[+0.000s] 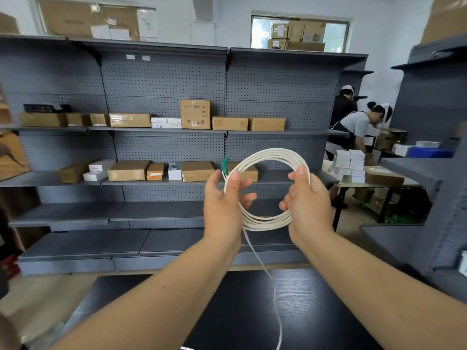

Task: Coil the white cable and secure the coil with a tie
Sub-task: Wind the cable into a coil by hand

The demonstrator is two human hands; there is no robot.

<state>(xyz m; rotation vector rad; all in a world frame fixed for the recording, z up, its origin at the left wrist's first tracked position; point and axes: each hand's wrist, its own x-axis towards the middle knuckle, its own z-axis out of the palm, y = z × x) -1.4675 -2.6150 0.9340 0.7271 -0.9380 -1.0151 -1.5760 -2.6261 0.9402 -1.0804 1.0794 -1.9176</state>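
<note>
The white cable (270, 154) is wound into a round coil of several loops, held up in the air in front of the shelves. My left hand (222, 205) grips the coil's left side, thumb pressed over the strands. A green connector (224, 164) sticks up just above that thumb. My right hand (309, 205) holds the coil's right side with the thumb over the loops. A loose tail of the cable (274, 294) hangs from the coil's bottom and runs down past the frame's lower edge. No tie is visible.
A black table (303, 311) lies below my arms. Grey pegboard shelves (164, 130) with cardboard boxes stand behind the coil. At the right, two people work at a table (414, 184) stacked with white boxes, and another grey shelf unit (434, 173) juts in.
</note>
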